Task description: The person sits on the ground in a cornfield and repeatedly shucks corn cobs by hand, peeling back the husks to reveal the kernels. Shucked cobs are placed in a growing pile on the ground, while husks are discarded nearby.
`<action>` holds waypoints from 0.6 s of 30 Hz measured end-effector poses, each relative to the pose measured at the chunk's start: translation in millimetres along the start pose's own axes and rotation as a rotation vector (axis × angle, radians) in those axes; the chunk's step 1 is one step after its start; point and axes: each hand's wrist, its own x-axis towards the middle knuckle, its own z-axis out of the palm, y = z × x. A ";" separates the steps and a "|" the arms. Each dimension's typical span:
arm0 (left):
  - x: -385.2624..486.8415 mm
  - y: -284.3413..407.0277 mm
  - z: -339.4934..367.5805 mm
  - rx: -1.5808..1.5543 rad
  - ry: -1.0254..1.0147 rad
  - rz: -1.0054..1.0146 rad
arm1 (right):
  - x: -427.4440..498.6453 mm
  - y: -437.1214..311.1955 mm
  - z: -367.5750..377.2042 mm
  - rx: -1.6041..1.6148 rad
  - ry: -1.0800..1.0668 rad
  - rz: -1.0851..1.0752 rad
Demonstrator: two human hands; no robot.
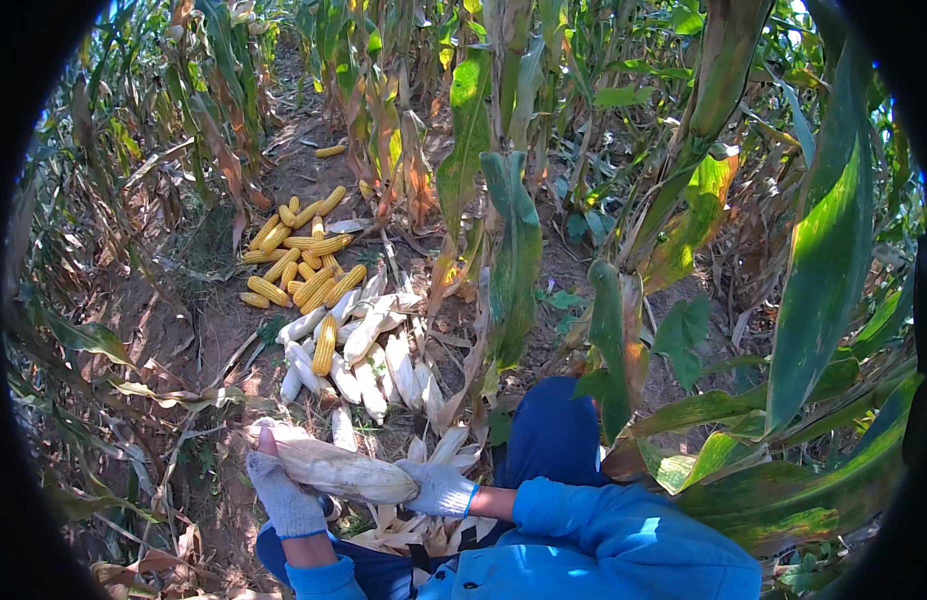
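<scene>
A corn ear in its pale dry husk lies across both hands, low in front of me. My left hand, in a light knit glove with the thumb bare, grips its left end. Around the right end closes my right hand, gloved the same way. Just beyond them is a heap of ears still in the husk, with one bare yellow cob on top. Farther off, several husked yellow cobs are piled on the soil.
Stripped husks lie between my legs. Tall corn stalks rise ahead, and broad green leaves hang close on my right. Dry leaves and stalks line the left side. A lone cob rests on the soil farther up.
</scene>
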 end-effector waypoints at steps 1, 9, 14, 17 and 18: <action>-15.1 2.3 7.6 0.037 -0.020 0.077 | 1.4 4.1 3.0 -0.042 0.070 -0.020; -87.8 -53.1 34.4 0.756 -0.435 0.267 | 3.5 66.8 26.8 0.057 -0.079 0.115; -110.5 -61.3 47.5 1.078 -0.717 0.333 | -1.5 79.1 38.8 0.563 -0.095 -0.026; -124.9 -60.9 61.0 1.284 -0.942 0.551 | -7.3 77.1 34.2 0.307 -0.189 0.039; -132.1 -64.9 66.6 1.291 -1.084 0.674 | -7.9 77.9 31.5 0.221 -0.215 0.051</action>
